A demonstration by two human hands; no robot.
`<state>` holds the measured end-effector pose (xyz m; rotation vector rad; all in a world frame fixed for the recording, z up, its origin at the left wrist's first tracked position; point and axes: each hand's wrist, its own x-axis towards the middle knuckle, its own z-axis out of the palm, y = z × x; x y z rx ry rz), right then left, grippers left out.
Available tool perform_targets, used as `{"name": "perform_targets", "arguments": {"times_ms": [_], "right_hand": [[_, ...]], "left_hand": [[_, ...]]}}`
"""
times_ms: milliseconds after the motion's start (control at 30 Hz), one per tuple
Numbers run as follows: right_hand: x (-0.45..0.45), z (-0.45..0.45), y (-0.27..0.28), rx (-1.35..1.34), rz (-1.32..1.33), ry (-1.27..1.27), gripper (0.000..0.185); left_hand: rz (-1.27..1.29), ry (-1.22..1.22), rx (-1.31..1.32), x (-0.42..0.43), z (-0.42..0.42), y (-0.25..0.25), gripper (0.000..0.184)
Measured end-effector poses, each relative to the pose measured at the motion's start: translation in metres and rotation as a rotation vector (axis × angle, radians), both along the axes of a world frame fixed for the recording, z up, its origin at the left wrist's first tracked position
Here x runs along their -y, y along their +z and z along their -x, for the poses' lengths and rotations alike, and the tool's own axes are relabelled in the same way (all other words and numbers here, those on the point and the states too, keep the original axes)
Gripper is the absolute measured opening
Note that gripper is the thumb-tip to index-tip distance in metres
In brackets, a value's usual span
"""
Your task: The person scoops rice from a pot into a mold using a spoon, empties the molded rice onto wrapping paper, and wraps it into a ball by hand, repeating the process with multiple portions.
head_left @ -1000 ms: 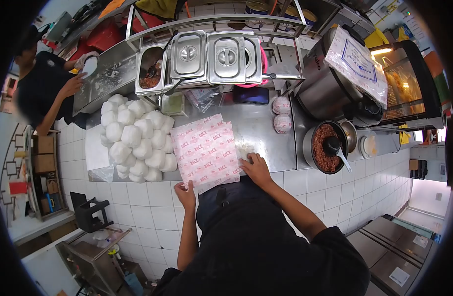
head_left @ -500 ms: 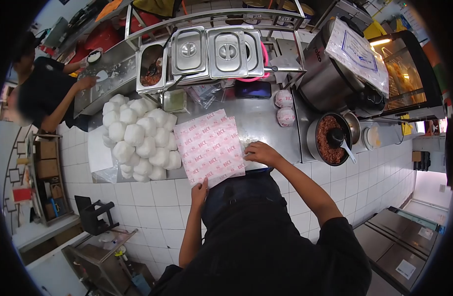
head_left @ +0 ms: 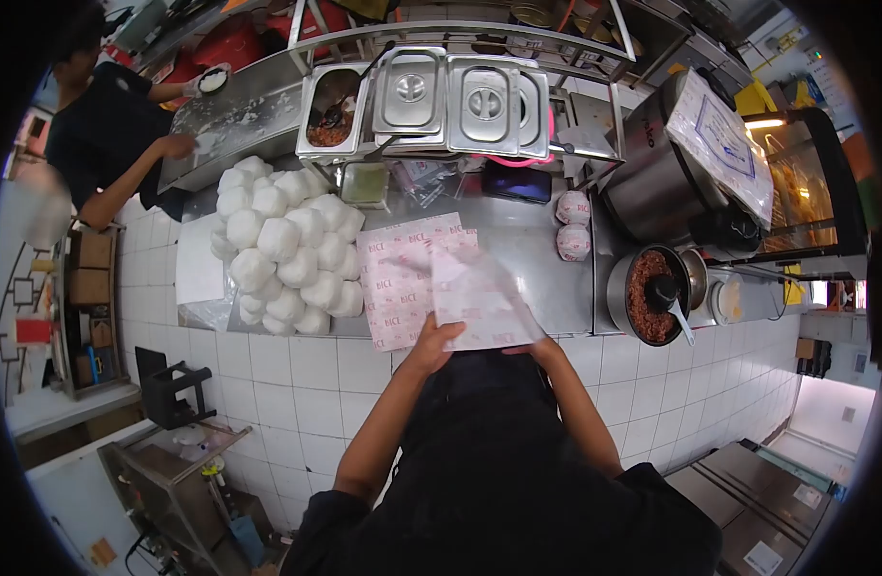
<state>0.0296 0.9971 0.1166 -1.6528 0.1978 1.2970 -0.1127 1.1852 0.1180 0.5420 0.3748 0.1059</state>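
Note:
A sheet of wrapping paper (head_left: 484, 309), its pale side up and blurred by motion, is raised off the counter in front of me. My left hand (head_left: 434, 343) pinches its lower left edge, thumb on top. At the lower right corner my right hand (head_left: 539, 349) grips the same sheet, its fingers mostly hidden underneath. More pink-printed wrapping paper (head_left: 395, 293) lies flat on the counter behind and left of the held sheet. To the left is a heap of white rounded bundles (head_left: 277, 238). Two paper-wrapped balls (head_left: 573, 242) sit at the right.
Lidded steel pans (head_left: 410, 91) and an open pan of reddish filling (head_left: 331, 134) line the back. A phone (head_left: 518, 184) lies before them. At right stand a pot of reddish-brown food (head_left: 649, 288) and a large steel cooker (head_left: 662, 163). A co-worker (head_left: 109, 144) works at a trough, upper left.
A sheet has come up from the paper stack, its pale side now showing. My left hand has moved up and right; my right hand has drawn back toward my body. The view has shifted slightly.

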Motion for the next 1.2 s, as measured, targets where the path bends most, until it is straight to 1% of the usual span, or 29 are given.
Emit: {"name": "perform_targets", "arguments": {"times_ms": [67,100,133,233,333,433,467,567,600,667,700,767,833,867,900,967,1000,1100,1200], "right_hand": [[0.032,-0.006,-0.045,-0.363,-0.514,-0.367,0.082],[0.047,-0.013,-0.051,-0.433,-0.652,-0.475,0.085],[0.061,-0.02,-0.058,-0.516,-0.792,-0.576,0.089],[0.1,-0.049,-0.043,-0.429,-0.842,-0.667,0.093],[0.124,-0.058,-0.035,-0.35,-0.897,-0.78,0.097],[0.128,-0.061,-0.029,-0.163,-0.634,-0.687,0.099],[0.12,-0.063,-0.031,-0.126,-0.608,-0.627,0.099],[0.101,-0.063,-0.013,-0.026,-0.393,-0.445,0.094],[0.095,-0.065,-0.011,0.003,-0.36,-0.44,0.093],[0.089,-0.068,-0.009,0.053,-0.293,-0.427,0.09],[0.091,-0.07,-0.014,0.099,-0.31,-0.461,0.083],[0.087,-0.073,-0.021,0.185,-0.35,-0.521,0.069],[0.082,-0.068,-0.017,0.33,-0.178,-0.348,0.059],[0.079,-0.065,-0.013,0.402,-0.09,-0.262,0.056],[0.079,-0.064,-0.015,0.402,-0.09,-0.259,0.053],[0.079,-0.06,-0.024,0.405,-0.091,-0.251,0.048],[0.081,-0.057,-0.035,0.533,-0.053,-0.222,0.042],[0.095,-0.061,-0.068,0.699,0.01,-0.042,0.05],[0.1,-0.06,-0.078,0.752,0.049,0.011,0.053]], "left_hand": [[-0.086,-0.118,0.03,0.012,-0.023,0.005,0.05],[-0.128,-0.178,0.045,0.014,-0.032,0.008,0.049],[-0.19,-0.28,0.046,0.012,-0.04,0.022,0.042],[-0.404,-0.389,0.023,0.013,-0.049,-0.002,0.037],[-0.698,-0.345,-0.084,0.029,-0.037,-0.031,0.036],[-0.794,-0.557,-0.113,0.025,-0.022,-0.049,0.035],[-0.896,-0.716,-0.205,0.021,-0.021,-0.074,0.036],[-1.373,-0.724,-0.263,0.017,-0.024,-0.055,0.04],[-1.394,-0.832,-0.361,0.014,-0.027,-0.057,0.044],[-1.536,-0.625,-0.161,0.017,-0.023,-0.056,0.046],[-1.597,-0.515,-0.067,0.02,-0.02,-0.056,0.047],[-1.738,-0.484,0.001,0.022,-0.02,-0.05,0.046],[-1.911,-0.419,0.078,0.02,-0.021,-0.037,0.047],[-2.008,-0.371,0.127,0.021,-0.022,-0.022,0.048],[-2.103,-0.32,0.18,0.02,-0.025,-0.013,0.051],[-1.483,-0.165,-0.09,0.014,-0.042,-0.022,0.05],[-1.166,-0.085,-0.21,0.008,-0.055,-0.031,0.051],[-0.191,0.146,-0.503,-0.01,-0.088,-0.047,0.059],[-0.565,0.149,-0.278,-0.019,-0.121,-0.048,0.059]]}}
